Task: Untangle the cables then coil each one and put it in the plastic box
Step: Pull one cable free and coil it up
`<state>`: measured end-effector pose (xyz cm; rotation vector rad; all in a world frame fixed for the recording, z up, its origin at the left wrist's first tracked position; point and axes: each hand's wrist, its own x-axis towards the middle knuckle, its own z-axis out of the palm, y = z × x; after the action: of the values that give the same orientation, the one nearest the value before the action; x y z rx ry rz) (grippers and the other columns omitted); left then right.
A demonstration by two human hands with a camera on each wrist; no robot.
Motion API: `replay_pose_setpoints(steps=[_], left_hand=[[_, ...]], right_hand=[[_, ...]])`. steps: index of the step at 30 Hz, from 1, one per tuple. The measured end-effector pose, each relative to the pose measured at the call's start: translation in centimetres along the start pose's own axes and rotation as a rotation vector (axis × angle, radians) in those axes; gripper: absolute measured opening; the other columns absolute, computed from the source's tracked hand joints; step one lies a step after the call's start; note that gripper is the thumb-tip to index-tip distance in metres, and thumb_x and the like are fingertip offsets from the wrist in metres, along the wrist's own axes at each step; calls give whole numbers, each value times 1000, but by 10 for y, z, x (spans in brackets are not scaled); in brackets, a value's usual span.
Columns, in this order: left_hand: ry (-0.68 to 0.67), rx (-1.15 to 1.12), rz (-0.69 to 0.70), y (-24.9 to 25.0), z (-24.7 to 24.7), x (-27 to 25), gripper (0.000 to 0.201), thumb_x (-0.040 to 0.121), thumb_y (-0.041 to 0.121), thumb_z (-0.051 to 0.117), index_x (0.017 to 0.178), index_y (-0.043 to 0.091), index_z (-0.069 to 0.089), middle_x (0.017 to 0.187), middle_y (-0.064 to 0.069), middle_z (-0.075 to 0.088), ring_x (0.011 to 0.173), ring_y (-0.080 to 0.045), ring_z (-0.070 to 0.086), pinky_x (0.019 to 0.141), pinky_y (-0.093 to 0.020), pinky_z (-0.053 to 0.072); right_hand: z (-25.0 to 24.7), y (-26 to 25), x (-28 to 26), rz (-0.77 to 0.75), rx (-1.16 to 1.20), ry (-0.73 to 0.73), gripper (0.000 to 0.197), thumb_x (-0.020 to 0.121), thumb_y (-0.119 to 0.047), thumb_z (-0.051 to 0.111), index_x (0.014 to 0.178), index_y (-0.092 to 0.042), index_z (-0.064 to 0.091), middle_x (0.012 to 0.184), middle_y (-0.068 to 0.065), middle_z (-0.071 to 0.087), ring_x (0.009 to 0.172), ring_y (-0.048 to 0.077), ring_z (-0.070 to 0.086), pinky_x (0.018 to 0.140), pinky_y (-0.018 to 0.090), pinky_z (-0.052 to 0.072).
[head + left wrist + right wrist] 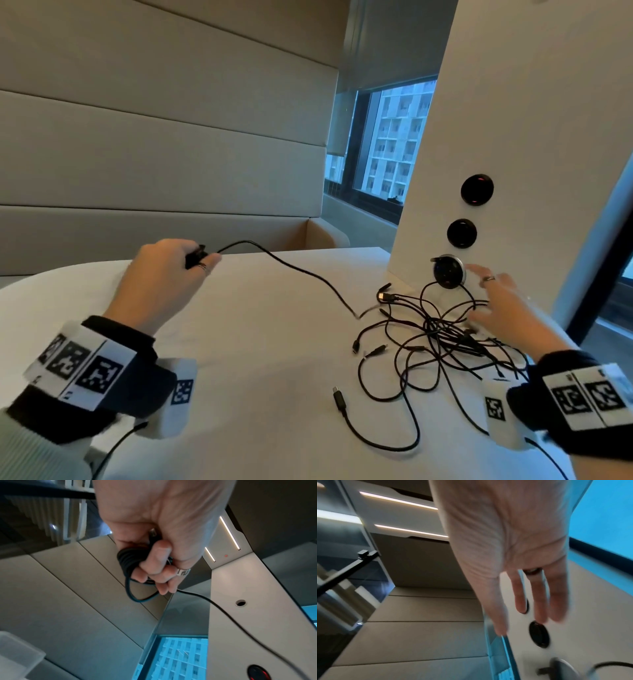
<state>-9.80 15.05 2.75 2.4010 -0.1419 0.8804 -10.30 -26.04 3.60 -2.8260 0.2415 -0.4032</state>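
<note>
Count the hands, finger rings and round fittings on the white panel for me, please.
Hands: 2, left hand gripping a coiled cable, right hand with fingers straight
Finger rings: 2, one per hand
Round fittings: 3, on the white panel
Total: 7

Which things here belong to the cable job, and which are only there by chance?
Belong to the job:
- left hand, gripping the partly coiled black cable
- right hand, fingers spread over the tangled cables
- translucent plastic box, at the left wrist view's edge

Just there:
- white table
- round black wall sockets
- padded beige bench back
- window
</note>
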Motion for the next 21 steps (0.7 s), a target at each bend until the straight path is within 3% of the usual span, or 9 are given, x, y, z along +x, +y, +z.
replay_pose_setpoints(steps=[3, 5, 7, 9, 11, 13, 15, 17, 21], left_hand=[[-72, -81, -19, 18, 13, -6, 41, 90, 32, 58, 60, 4, 55, 48, -12, 49, 45, -21, 43, 47, -29, 26], [-123, -172, -26, 29, 22, -11, 37, 89, 31, 59, 56, 13, 56, 39, 6, 44, 39, -7, 41, 41, -19, 27], [-194, -285, -39, 38, 31, -16, 35, 88, 30, 60, 56, 18, 57, 33, 9, 45, 35, -4, 42, 40, -16, 30], [-270, -428, -75, 44, 37, -20, 31, 89, 29, 59, 62, 15, 62, 35, 8, 44, 33, -5, 37, 42, -19, 29], [-343, -622, -123, 48, 40, -23, 27, 91, 25, 57, 73, 8, 65, 40, 6, 42, 37, -12, 36, 49, -26, 31], [-406, -779, -164, 51, 39, -23, 25, 94, 21, 52, 82, 3, 65, 43, 6, 43, 39, -12, 34, 53, -26, 34], [-494, -946, -211, 54, 35, -24, 25, 95, 19, 48, 88, 1, 64, 49, 6, 45, 38, -9, 31, 51, -20, 34], [-601, -1110, -240, 59, 32, -26, 24, 91, 20, 49, 92, 1, 64, 53, 5, 48, 37, -6, 31, 50, -18, 32], [-607, -1400, -220, 70, 29, -30, 29, 78, 17, 49, 96, -3, 61, 67, -1, 66, 43, -7, 52, 49, -14, 41]], right_hand=[[8, -45, -16, -221, 54, -48, 64, 94, -16, 50, 147, -27, 17, 146, 7, 30, 123, 23, 45, 104, 33, 35], [16, -80, -30, -368, 272, -80, 61, 92, -40, 46, 146, -32, 18, 145, -1, 35, 130, 16, 40, 109, 37, 34], [26, -111, -44, -458, 376, -201, 71, 84, -57, 42, 146, -37, 15, 138, -13, 38, 128, 6, 38, 110, 36, 33], [42, -132, -51, -549, 374, -283, 58, 90, -52, 43, 143, -36, 24, 124, -18, 46, 115, 0, 44, 103, 28, 37], [56, -142, -49, -595, 530, -241, 25, 98, -35, 40, 119, -28, 51, 90, -15, 62, 81, -1, 56, 81, 21, 46], [64, -143, -45, -529, 823, -180, 24, 100, -27, 37, 89, -20, 58, 57, -12, 49, 51, 2, 46, 60, 22, 47], [68, -138, -40, -457, 972, -56, 29, 100, -28, 36, 79, -22, 56, 52, -12, 34, 44, 3, 33, 48, 22, 35], [72, -134, -35, -431, 981, 56, 31, 100, -29, 35, 77, -23, 56, 49, -11, 32, 42, 3, 30, 48, 19, 26], [79, -135, -35, -451, 806, 9, 30, 100, -29, 37, 77, -25, 56, 43, -15, 43, 42, 3, 36, 49, 15, 26]])
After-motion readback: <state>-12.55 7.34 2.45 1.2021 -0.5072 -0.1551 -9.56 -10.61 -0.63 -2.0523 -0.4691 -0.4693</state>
